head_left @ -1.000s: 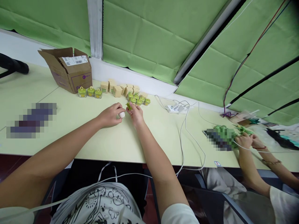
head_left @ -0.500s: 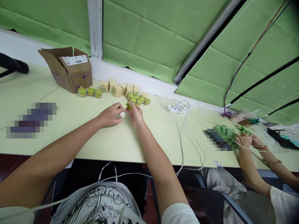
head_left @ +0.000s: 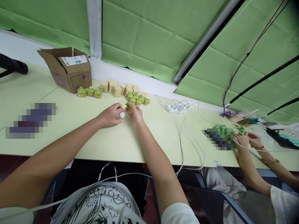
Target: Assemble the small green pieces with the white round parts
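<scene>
My left hand [head_left: 110,115] is closed, its fingers and thumb curled around a small white rounded piece [head_left: 121,114]. Just to its right, my right hand [head_left: 136,114] pinches a small green lid [head_left: 128,106], which is tilted so that its hollow side partly shows. The two hands are close together above the table, and the lid and white piece are apart. Behind my right hand stands a cluster of small green-lidded jars [head_left: 139,101]. Three more such jars [head_left: 90,91], with loops on their lids, are in a row farther left.
Small tan boxes [head_left: 117,91] line the back of the table, beside an open cardboard carton [head_left: 76,74]. A white power strip [head_left: 175,108] trails cables [head_left: 181,137] across the table on the right. Farther right, another person's hands [head_left: 245,140] work over green items [head_left: 221,132].
My hands and the pieces in them have barely moved. The other person's hands at the right have shifted slightly to the left.
</scene>
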Tool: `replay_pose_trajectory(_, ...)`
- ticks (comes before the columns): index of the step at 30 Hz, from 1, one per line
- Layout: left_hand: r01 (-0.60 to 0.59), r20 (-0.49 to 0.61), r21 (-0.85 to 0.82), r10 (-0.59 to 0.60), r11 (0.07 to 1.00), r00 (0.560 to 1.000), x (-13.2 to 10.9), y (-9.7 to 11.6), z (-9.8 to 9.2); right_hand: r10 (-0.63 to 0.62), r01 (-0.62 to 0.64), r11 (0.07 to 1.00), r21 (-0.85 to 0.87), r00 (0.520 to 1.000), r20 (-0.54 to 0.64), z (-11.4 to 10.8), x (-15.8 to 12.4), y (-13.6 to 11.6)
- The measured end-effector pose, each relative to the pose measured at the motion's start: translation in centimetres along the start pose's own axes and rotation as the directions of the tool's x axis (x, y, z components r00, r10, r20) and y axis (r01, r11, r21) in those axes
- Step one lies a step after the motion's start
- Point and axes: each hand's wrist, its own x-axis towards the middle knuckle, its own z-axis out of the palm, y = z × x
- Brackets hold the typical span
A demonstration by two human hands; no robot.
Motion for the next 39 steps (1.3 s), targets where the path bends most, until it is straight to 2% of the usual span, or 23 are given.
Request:
replay_pose_trajectory(10, -0.013, -0.062, -0.046, 0.010, 0.999, 0.998, 0.06, -0.40, 0.23, 0.016, -0.016, 1.000, 0.006, 1.000, 0.011, -0.02, 0.17, -0.03)
replay_pose_trajectory(39, -0.020, -0.059, -0.042, 0.017, 0.999, 0.998, 0.01, -0.53, 0.28, 0.035, -0.035, 0.999, -0.017, 0.999, 0.008, -0.10, 0.18, -0.01)
